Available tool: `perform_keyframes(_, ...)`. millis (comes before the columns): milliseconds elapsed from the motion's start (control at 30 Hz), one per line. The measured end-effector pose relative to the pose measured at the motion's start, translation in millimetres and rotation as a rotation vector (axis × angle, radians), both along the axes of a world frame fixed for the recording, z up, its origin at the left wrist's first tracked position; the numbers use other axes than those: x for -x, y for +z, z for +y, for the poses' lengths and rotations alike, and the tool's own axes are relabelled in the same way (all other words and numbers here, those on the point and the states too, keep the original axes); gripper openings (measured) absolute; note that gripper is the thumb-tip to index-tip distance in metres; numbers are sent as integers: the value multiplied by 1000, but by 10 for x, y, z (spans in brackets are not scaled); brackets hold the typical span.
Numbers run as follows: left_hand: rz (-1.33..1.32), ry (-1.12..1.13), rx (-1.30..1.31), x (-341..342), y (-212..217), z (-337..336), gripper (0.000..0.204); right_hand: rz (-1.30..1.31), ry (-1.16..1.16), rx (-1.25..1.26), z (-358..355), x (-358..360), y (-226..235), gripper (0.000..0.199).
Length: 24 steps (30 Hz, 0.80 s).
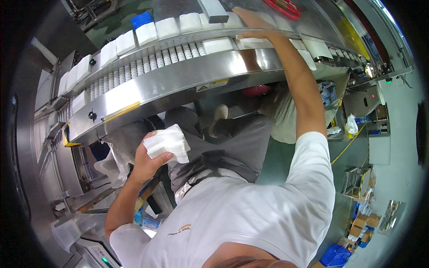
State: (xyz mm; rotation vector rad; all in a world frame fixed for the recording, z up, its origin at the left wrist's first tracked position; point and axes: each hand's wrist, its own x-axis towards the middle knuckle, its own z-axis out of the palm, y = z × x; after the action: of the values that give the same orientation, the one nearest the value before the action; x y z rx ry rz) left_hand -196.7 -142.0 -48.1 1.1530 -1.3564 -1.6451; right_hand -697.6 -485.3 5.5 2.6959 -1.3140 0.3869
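My left hand (149, 156) is closed around a small stack of folded white tissues (169, 144), held above my lap with the thumb on top. My right arm stretches far forward over the steel conveyor. At its end, my right hand (254, 26) lies over the line of white tissue stacks, its fingers and thumb spread apart. A white tissue stack (217, 45) sits on the rollers left of that hand. Along the far lane runs a row of white tissue stacks (166, 29); one stands by a blue block (141, 20). The right fingertips are partly hard to make out.
The conveyor's steel front rail (178, 79) curves across in front of me, above my knees. A grey metal bar (212, 11) juts over the far lane. Coiled red tubing (286, 8) lies at the far right. A large pale bag (286, 116) hangs below the rail at right.
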Motion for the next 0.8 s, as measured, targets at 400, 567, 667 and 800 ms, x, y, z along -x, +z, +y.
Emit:
perform_keyframes(400,46,-25,-23,-24,2,-32,61,246,-88,-129,-359,-182,32,63)
perform_keyframes(567,2,-102,29,-33,25,-124,59,129,-201,-315,560,-313,579,58)
perform_keyframes(667,35,-109,42,-46,12,-61,63,-41,-172,-249,951,49,461,55)
perform_keyframes(800,-99,-145,94,13,31,-126,57,-144,-278,-251,1605,470,455,54)
